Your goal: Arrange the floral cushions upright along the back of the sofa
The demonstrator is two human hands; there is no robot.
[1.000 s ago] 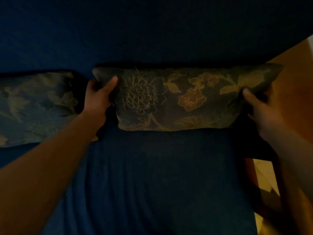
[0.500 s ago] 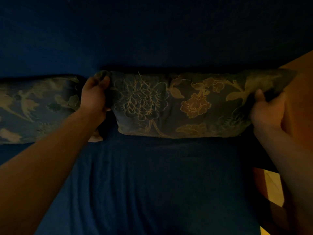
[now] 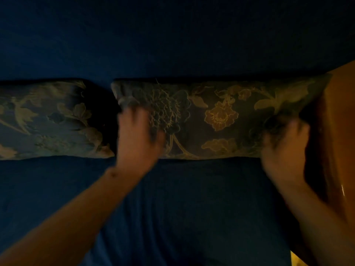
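Dim room, dark blue sofa (image 3: 172, 208) fills frame. Right floral cushion (image 3: 217, 120) stands upright against sofa back, centre-right; woven fabric, gold flowers and leaves. Second floral cushion (image 3: 51, 120) at left edge, small gap between. Left hand (image 3: 138, 139) blurred, fingers spread over cushion's left end. Right hand (image 3: 284, 148) blurred at right end; grip unclear.

Setting: dim domestic living space. Evidence: dark blue upholstered sofa (image 3: 172, 198); two floral cushions (image 3: 221, 120) propped along its backrest; warm orange wooden armrest (image 3: 338, 131) at right edge.
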